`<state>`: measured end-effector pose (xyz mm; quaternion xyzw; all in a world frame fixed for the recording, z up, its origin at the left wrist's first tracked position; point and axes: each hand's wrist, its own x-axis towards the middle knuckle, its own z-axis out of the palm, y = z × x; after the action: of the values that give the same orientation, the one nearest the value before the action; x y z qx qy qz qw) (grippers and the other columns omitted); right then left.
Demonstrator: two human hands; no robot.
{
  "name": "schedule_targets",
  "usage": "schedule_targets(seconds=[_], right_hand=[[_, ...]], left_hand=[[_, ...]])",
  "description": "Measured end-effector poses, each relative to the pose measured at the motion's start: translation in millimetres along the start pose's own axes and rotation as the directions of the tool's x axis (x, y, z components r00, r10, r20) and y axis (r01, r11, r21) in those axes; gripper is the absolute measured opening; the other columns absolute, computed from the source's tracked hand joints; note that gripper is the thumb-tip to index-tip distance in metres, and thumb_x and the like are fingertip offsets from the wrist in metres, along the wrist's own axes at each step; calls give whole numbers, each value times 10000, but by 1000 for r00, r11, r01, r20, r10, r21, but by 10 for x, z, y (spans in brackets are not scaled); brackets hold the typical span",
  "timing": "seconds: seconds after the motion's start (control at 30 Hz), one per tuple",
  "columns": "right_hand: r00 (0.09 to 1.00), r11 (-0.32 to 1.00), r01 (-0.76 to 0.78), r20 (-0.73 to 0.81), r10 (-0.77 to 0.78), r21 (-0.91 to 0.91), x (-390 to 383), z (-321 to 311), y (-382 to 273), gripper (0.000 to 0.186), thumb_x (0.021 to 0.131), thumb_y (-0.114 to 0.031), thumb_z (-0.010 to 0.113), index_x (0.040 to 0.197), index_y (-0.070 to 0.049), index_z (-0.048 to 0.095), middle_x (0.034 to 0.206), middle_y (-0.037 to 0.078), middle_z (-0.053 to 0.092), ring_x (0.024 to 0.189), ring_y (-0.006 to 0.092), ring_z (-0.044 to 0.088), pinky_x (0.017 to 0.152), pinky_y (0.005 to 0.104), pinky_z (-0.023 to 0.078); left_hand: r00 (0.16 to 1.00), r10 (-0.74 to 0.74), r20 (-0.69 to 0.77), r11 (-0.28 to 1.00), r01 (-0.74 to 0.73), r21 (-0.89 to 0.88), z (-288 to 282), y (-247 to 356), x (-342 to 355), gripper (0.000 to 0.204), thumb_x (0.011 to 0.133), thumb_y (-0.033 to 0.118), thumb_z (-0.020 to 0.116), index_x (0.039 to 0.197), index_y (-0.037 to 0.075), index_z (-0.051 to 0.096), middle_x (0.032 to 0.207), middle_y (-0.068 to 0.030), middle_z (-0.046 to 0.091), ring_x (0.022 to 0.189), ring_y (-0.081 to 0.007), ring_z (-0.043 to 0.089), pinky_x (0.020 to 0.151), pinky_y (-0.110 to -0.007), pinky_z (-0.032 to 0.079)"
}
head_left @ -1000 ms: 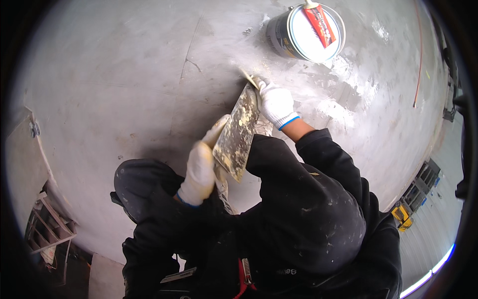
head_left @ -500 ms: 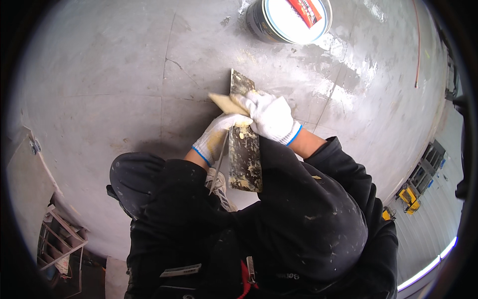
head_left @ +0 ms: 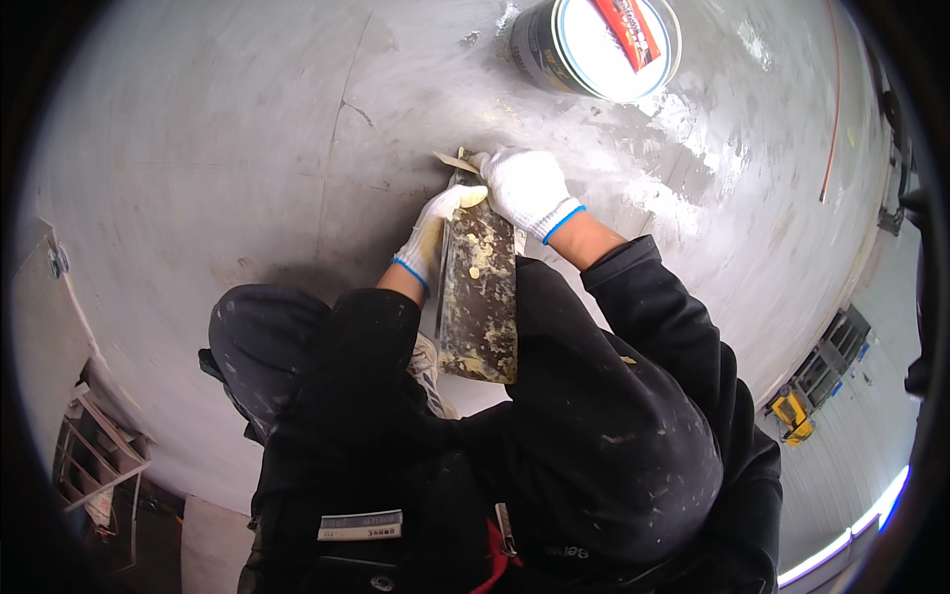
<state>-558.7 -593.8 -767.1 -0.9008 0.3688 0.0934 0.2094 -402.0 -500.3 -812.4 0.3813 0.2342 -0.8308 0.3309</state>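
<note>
My left hand (head_left: 438,226), in a white knit glove with a blue cuff, grips the far left edge of a long dark board (head_left: 479,307) with its thumb on top. Pale yellow putty is smeared and spotted over the board's face. My right hand (head_left: 530,190), gloved the same way, is closed at the board's far end. A thin yellowish scraper blade (head_left: 454,160) sticks out to the left from it, seen nearly edge-on. The scraper's handle is hidden inside the glove. The board's near end lies between my bent knees.
Beyond my hands a dark bucket (head_left: 539,54) stands on the smudged grey floor, a red packet (head_left: 630,35) on its white top. White smears mark the floor to its right. A metal rack (head_left: 99,450) is at lower left, yellow equipment (head_left: 792,416) at right.
My right hand and the scraper have moved away from me to the board's far end, the blade turning edge-on. My left hand has slid farther up, and more of the board's face shows.
</note>
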Motion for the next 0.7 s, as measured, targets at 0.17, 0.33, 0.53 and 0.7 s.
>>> schedule_targets(seconds=[0.17,0.33,0.53,0.7], right_hand=[[994,993,109,-19,-110,-39,69,158,75,281,1012,-181,531,1212,-66,691,892,132,723,747,315,731,607,447,569],[994,994,106,13,-106,-35,103,248,62,256,1037,-184,505,1122,-42,702,848,163,734,719,341,734,606,465,575],[996,999,34,83,-33,-14,206,209,-16,300,1057,-200,477,987,-11,699,823,181,734,718,362,734,642,488,581],[997,1000,25,76,-25,-1,254,123,-77,321,1058,-198,471,932,-27,712,822,186,735,747,361,735,691,485,586]], left_hand=[[986,114,-121,981,-93,167,62,-34,45,309,998,167,643,1288,67,608,1110,-111,716,940,-232,736,849,-409,627],[975,130,-178,982,-102,161,184,-22,-12,501,935,164,701,1406,113,541,1101,-95,666,924,-230,716,793,-391,615],[974,164,-154,976,-137,168,234,-2,-47,516,916,153,709,1405,107,552,1122,-99,676,940,-232,721,789,-394,611],[966,185,-180,966,-145,214,223,-25,-9,406,984,223,682,1362,92,610,1158,-93,716,956,-215,732,840,-373,609]])
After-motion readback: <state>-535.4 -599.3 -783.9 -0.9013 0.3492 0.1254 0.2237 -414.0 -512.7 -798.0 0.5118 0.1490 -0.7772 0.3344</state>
